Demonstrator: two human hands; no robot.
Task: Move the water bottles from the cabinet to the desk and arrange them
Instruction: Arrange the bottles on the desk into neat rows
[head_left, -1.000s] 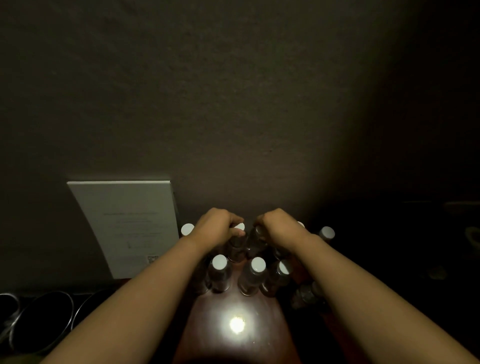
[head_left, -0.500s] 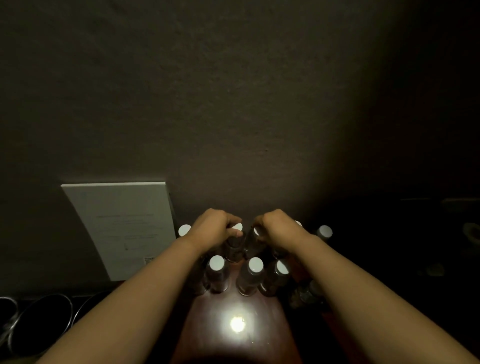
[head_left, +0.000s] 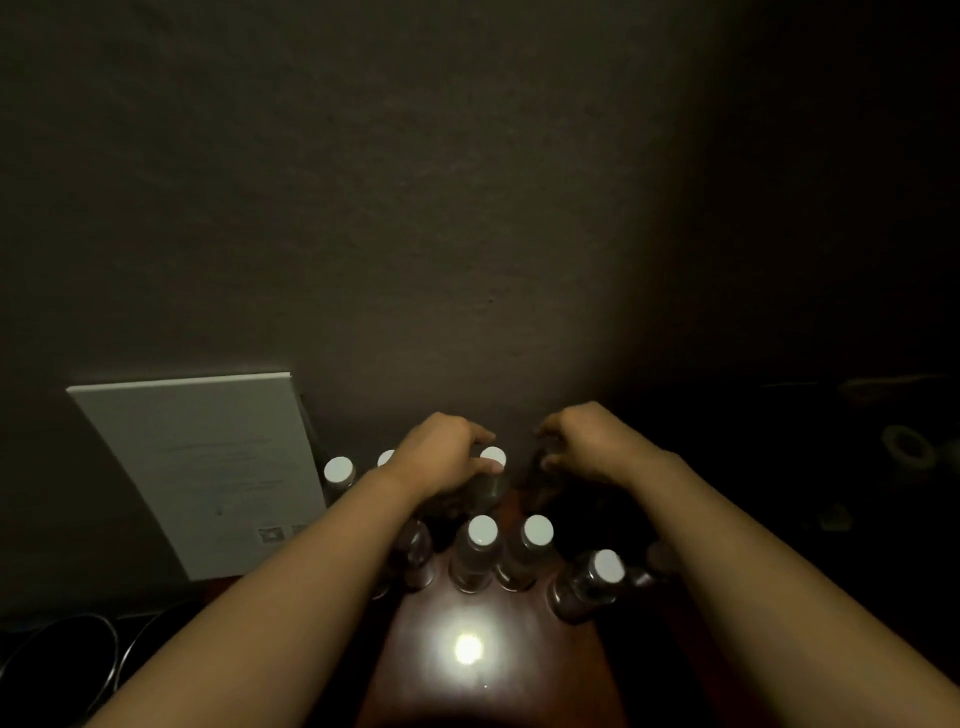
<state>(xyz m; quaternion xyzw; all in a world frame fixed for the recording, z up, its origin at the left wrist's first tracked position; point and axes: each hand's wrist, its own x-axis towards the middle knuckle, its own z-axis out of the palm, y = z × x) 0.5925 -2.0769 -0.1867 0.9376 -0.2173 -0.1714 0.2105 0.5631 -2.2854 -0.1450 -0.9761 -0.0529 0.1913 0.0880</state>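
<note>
Head view: white-capped water bottles (head_left: 482, 551) stand upright on the desk (head_left: 467, 675), caps up. Left hand (head_left: 441, 457) grips one back-row bottle (head_left: 491, 470) — right hand (head_left: 587, 441) curls round another's dark neck (head_left: 537, 475).

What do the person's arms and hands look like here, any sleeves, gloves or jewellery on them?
Both forearms are bare as far as the frame shows, with no sleeves in view. The left hand and right hand are ungloved, and no watch, bracelet or ring is visible. The light is dim, so small details could be missed.
</note>
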